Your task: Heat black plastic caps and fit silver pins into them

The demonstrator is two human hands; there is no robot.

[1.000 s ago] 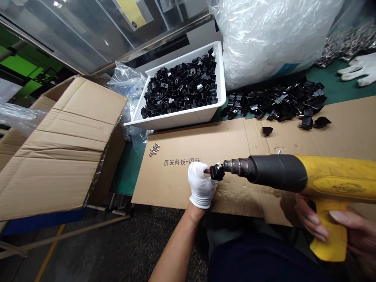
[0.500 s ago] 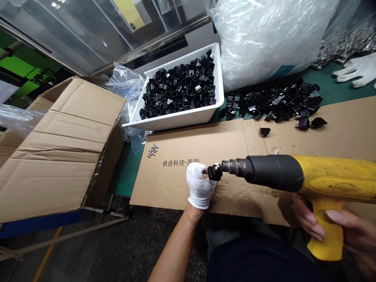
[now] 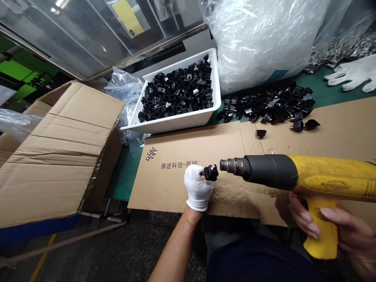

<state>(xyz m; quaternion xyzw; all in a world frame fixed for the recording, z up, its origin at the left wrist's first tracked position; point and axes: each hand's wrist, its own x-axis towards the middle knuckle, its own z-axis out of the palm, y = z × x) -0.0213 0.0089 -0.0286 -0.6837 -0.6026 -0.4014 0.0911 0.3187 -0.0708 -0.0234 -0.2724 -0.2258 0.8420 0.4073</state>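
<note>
My left hand (image 3: 197,188), in a white glove, is closed around a small black plastic part (image 3: 210,172) above the cardboard sheet. A silvery metal bit shows at the part's top, and a touch of red shows between it and the glove. My bare right hand (image 3: 329,227) grips the handle of a yellow heat gun (image 3: 331,172) with a black barrel. Its stepped metal nozzle (image 3: 233,166) points left at the black part, with a small gap between them.
A white bin (image 3: 173,122) full of black parts stands behind the cardboard sheet (image 3: 170,188). More black parts (image 3: 273,102) are heaped to its right, below a large plastic bag (image 3: 264,39). Small metal pieces (image 3: 151,153) lie at left; a spare glove (image 3: 354,74) lies far right.
The gap between the heat gun's nozzle and the black part has grown slightly. Both hands keep their holds, and the whole view has shifted a little.
</note>
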